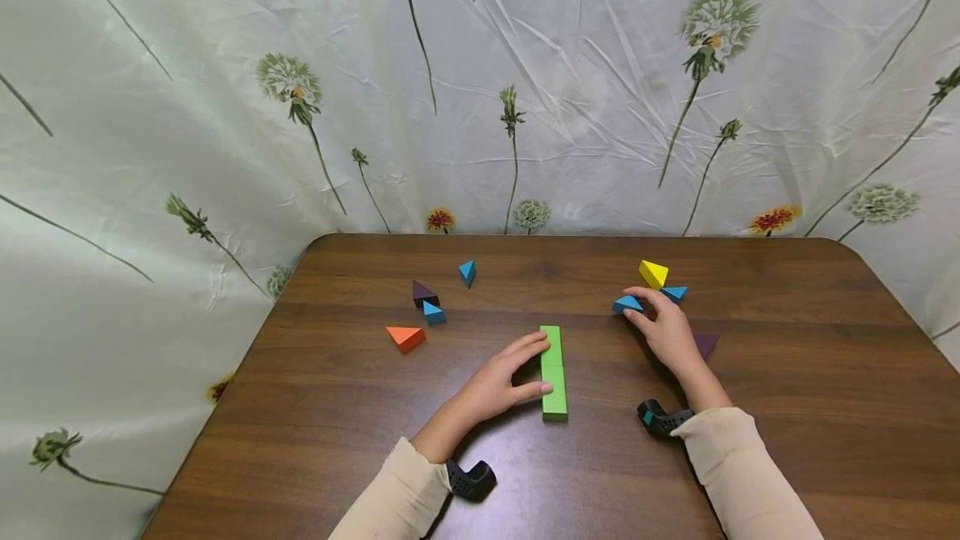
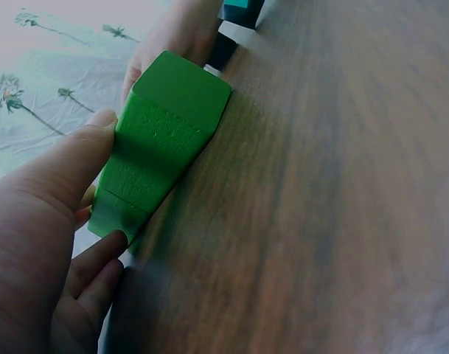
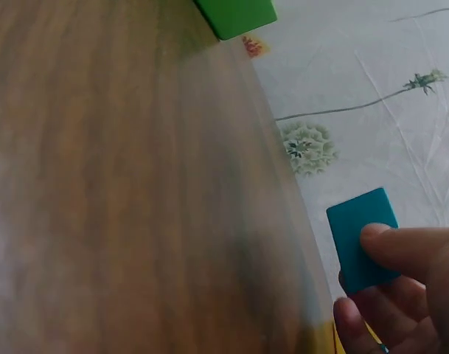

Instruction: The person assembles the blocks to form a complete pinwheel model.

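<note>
Two green blocks [image 1: 552, 369] lie end to end on the table in the head view. Along their left side rests my left hand [image 1: 491, 386], its index finger touching the far block and its thumb the near one. The left wrist view shows the green blocks [image 2: 154, 140] from close up beside the thumb. My right hand [image 1: 663, 332] pinches a blue triangular block [image 1: 627, 304] between thumb and fingers. In the right wrist view the thumb presses a flat face of this blue block [image 3: 360, 236]. Near that hand are a yellow triangular block [image 1: 654, 273] and another blue one [image 1: 675, 294].
A dark purple triangular block [image 1: 705, 345] is partly hidden by the right hand. Left of centre stand an orange block [image 1: 407, 338], a purple block [image 1: 423, 293] and two blue blocks [image 1: 433, 313]. A flowered curtain [image 1: 450, 107] hangs behind the wooden table [image 1: 300, 440].
</note>
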The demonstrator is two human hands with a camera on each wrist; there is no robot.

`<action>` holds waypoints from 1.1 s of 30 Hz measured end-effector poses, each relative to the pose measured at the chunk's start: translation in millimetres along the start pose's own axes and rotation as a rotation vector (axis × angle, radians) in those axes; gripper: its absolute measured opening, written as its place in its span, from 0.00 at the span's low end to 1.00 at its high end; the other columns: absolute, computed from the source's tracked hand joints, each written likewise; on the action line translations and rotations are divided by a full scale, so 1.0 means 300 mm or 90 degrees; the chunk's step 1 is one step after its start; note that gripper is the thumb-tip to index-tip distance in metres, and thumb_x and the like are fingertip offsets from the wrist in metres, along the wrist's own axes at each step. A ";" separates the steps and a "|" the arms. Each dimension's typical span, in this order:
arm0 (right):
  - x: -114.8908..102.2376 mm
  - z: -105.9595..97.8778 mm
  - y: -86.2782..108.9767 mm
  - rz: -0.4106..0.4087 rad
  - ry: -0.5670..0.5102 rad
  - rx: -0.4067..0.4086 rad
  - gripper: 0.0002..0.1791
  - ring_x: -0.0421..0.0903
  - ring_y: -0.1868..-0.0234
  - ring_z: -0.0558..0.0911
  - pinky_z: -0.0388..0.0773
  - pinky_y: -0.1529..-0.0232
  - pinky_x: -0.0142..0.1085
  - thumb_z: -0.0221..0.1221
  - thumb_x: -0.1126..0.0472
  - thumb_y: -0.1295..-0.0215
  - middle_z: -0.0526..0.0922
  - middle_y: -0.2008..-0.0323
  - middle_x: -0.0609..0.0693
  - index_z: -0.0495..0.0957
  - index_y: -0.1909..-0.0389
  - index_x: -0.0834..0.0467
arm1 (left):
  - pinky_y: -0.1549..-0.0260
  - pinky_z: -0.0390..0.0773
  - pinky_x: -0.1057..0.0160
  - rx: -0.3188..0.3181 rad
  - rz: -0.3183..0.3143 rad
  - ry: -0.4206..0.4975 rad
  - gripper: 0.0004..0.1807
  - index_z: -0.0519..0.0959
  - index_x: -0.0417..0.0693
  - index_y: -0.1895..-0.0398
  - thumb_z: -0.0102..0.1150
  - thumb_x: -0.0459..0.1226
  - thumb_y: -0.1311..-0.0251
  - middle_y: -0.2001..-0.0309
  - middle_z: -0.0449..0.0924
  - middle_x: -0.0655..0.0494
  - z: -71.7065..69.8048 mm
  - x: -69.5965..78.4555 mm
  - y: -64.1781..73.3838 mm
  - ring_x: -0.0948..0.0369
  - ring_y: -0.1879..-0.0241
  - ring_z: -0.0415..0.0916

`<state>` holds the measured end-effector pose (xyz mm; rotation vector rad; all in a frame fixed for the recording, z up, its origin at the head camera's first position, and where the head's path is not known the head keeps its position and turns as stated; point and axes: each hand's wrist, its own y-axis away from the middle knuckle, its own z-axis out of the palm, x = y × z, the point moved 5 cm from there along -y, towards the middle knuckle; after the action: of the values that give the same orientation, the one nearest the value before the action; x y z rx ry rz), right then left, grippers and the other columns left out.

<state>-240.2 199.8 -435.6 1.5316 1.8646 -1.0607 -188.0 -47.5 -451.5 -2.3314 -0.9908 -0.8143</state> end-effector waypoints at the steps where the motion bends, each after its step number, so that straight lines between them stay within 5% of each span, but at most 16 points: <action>1: -0.007 0.002 -0.002 -0.007 -0.004 -0.002 0.17 0.60 0.49 0.70 0.68 0.53 0.53 0.54 0.68 0.38 0.72 0.50 0.65 0.71 0.48 0.66 | 0.41 0.56 0.58 0.000 -0.001 -0.001 0.34 0.62 0.48 0.35 0.57 0.49 0.44 0.33 0.53 0.60 0.000 0.000 0.000 0.63 0.36 0.49; 33: -0.081 0.144 -0.055 -0.059 0.002 -0.152 0.18 0.56 0.53 0.74 0.70 0.53 0.50 0.57 0.69 0.41 0.75 0.52 0.61 0.73 0.49 0.64 | 0.41 0.56 0.58 -0.009 0.002 0.000 0.34 0.61 0.49 0.35 0.55 0.50 0.42 0.33 0.52 0.61 0.000 -0.004 0.000 0.63 0.35 0.49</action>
<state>-254.5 149.5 -437.2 1.3222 2.0009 -0.8383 -188.5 -48.2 -452.5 -2.3442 -0.9844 -0.8214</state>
